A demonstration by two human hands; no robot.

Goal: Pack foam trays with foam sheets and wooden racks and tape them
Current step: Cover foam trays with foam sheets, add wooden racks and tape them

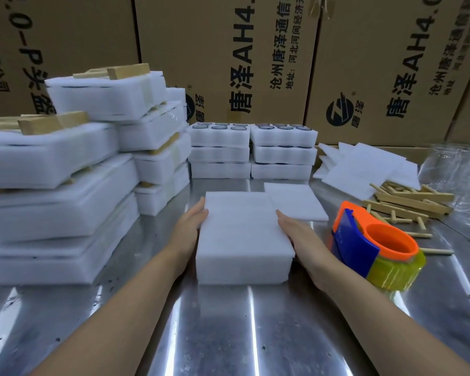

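At the centre of the reflective metal counter (228, 321) sits a white rectangular foam tray (243, 263) covered by a flat white foam sheet (242, 221) that spans its whole top. The tray's near wall is plain and unmarked; no tape is visible on it. The left hand (187, 229) lies flat against the tray's left side, fingers extended along the upper edge. The right hand (296, 234) presses the right side in the same way, so both hands are open-palmed and clamp the tray between them.

A second loose white foam sheet (296, 202) lies touching the tray's far right corner. An orange and blue tape dispenser with yellowish tape (375, 245) stands just beside the right hand. Tall stacks of taped white foam packs (60, 213) crowd the left edge near the left forearm. Light wooden racks and pegs (410, 204) lie at the right. Open counter remains only in front of the tray.
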